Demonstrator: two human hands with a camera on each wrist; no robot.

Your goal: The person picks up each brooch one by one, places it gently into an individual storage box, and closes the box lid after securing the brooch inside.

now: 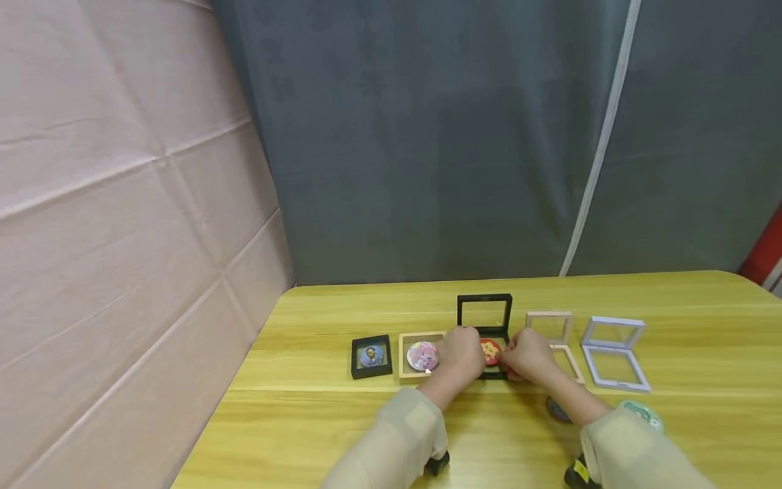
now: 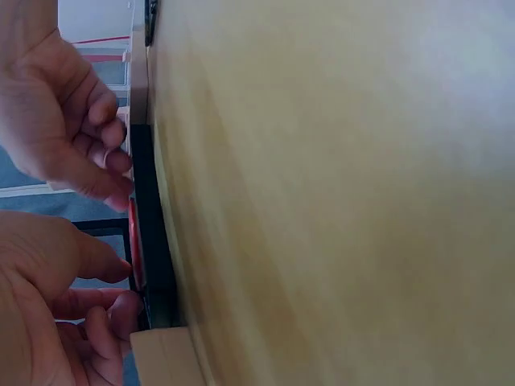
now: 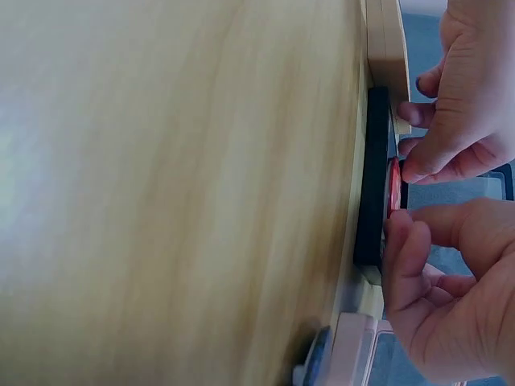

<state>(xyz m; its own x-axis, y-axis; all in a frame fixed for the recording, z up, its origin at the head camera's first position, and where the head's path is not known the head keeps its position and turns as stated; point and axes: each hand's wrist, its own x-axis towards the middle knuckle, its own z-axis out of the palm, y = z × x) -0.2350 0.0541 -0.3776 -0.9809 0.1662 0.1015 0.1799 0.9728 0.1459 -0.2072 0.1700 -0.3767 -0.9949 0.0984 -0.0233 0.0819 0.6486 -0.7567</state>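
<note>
A red round badge [image 1: 491, 351] with a yellow flower-like shape lies in the lower half of a black display frame [image 1: 485, 297], whose lid stands upright behind it. My left hand [image 1: 461, 353] grips the badge's left edge, its other fingers curled over the frame. From the opposite side my right hand [image 1: 530, 356] pinches the right edge between thumb and fingers. Both wrist views show the badge's red rim [image 2: 135, 241] between the two hands, level with the black frame's edge [image 3: 372, 177]. Fingertips hide part of the badge.
To the left lie a small black frame [image 1: 354, 360] with a blue badge and a tan frame [image 1: 402, 360] with a pink badge. On the right, a beige frame [image 1: 571, 363] and a white frame [image 1: 618, 385] stand open. A dark badge [image 1: 557, 410] and green badge [image 1: 643, 413] lie nearer.
</note>
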